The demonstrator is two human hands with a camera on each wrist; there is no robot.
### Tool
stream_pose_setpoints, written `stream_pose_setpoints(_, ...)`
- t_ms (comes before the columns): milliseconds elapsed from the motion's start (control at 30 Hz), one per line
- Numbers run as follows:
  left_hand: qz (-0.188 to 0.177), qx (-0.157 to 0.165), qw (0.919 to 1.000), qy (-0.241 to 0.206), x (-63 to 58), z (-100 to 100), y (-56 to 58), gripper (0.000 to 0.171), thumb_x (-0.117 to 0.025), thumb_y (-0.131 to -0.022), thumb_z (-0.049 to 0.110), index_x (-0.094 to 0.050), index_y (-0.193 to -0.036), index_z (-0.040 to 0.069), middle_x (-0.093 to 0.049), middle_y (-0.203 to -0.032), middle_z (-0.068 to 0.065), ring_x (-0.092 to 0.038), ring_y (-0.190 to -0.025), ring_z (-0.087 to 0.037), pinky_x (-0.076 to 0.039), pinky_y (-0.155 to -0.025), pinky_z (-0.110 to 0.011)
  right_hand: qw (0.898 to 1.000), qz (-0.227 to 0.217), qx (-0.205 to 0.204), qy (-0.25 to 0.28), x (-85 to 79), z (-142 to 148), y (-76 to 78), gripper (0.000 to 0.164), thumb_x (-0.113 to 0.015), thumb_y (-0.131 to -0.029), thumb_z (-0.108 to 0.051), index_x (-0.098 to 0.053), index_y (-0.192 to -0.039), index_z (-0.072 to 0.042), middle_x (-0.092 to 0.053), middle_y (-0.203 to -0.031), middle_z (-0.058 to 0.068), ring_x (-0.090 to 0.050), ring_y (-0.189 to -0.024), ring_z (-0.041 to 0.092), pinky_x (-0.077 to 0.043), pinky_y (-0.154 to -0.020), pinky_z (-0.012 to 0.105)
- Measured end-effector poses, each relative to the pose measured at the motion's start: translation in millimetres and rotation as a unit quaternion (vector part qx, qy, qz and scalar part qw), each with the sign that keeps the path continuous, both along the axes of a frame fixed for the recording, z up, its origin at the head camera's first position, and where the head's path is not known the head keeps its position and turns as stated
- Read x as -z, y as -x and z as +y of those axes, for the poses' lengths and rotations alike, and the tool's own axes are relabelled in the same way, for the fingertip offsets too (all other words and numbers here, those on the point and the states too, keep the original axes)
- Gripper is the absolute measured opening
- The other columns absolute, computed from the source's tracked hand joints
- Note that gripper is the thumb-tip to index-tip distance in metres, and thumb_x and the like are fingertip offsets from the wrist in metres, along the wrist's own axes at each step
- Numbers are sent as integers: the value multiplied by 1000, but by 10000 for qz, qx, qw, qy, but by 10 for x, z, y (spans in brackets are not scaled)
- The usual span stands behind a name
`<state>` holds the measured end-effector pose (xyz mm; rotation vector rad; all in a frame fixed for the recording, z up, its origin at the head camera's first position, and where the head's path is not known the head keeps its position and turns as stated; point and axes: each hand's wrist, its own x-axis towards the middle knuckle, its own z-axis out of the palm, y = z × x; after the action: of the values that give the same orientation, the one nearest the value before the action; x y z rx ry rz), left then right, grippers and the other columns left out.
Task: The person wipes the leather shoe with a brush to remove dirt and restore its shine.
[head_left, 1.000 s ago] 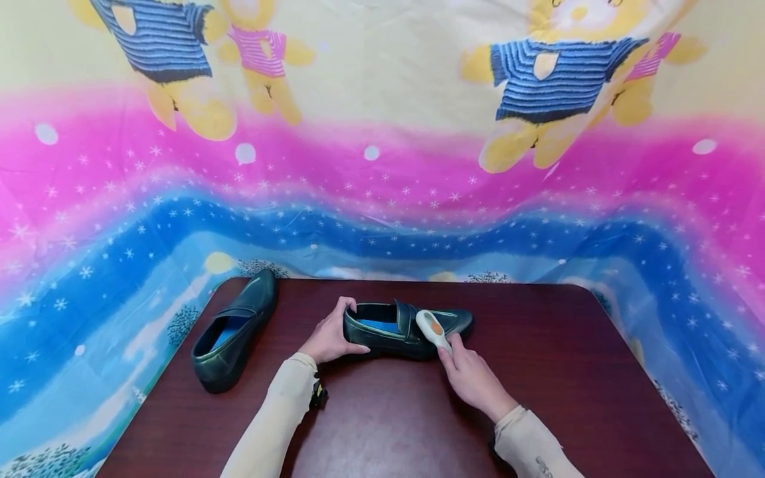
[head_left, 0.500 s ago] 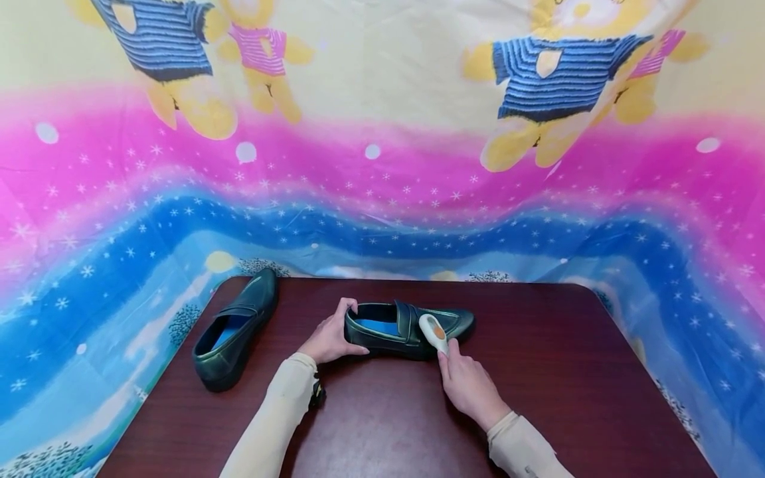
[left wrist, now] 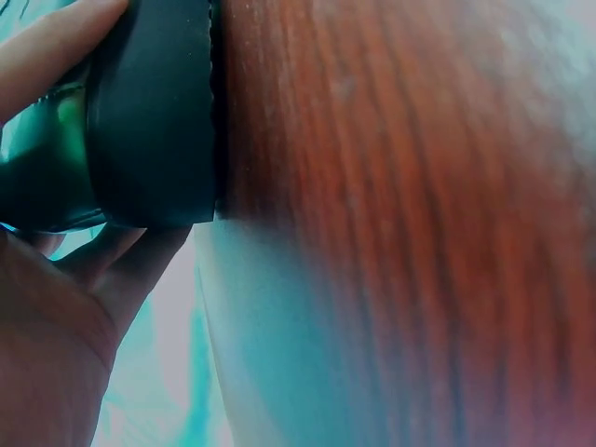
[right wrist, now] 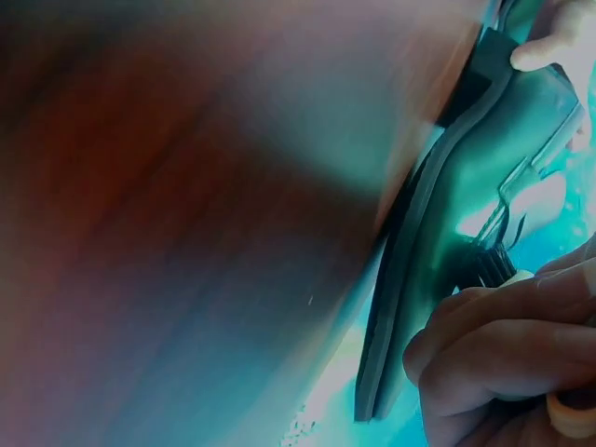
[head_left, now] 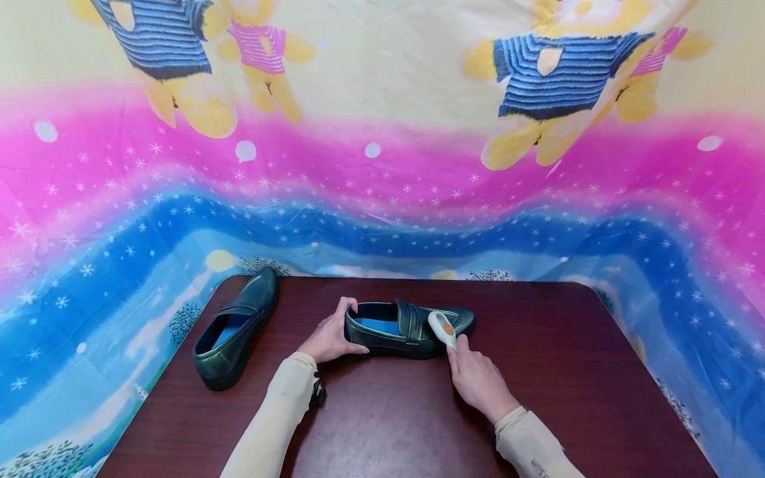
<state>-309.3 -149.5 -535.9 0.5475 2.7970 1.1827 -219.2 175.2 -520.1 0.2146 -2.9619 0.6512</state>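
Observation:
A dark loafer (head_left: 382, 340) with a blue insole lies sole down on the table, its toe pointing right. My left hand (head_left: 327, 337) grips its heel, thumb along the near side; the left wrist view shows the heel block (left wrist: 154, 112) between thumb and fingers. In my right hand (head_left: 481, 382) is the handle of a small white brush (head_left: 443, 330) with an orange patch on its back. Its head lies over the loafer's upper, just ahead of the strap. Dark bristles (right wrist: 489, 267) show against the shoe in the right wrist view; the fingers cover most of the handle.
A matching loafer (head_left: 251, 302) stands at the table's left side, toe toward the back edge. The brown wooden table (head_left: 574, 372) ends at a curtain (head_left: 382, 219) printed with bears and snowflakes.
The right hand and brush have shifted slightly right over the loafer's front, toward the toe. The left hand and both shoes stay in place.

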Motion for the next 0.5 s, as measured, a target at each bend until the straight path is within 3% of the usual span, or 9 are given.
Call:
stream_pose_setpoints(267, -3, 6, 10000, -4, -7, -2, -7, 83, -97, -71, 35, -33, -124, 29, -60, -116, -10, -60, -95, -25, -49, -89, -43, 9995, -299, 92, 10, -8, 181, 72, 23, -48, -110, -26, -45, -109, -3, -46, -63, 7, -46, -50, 22, -37, -49, 36)
stream_pose_setpoints(500, -37, 0, 10000, 11, -8, 1, -4, 84, -97, -71, 37, -33, -124, 29, -60, -117, -10, -60, -96, -25, -49, -89, -43, 9995, -137, 199, -192, -11, 348, 131, 25, -44, -111, -27, -43, -108, -3, -46, -62, 7, -45, -49, 23, -35, -47, 36)
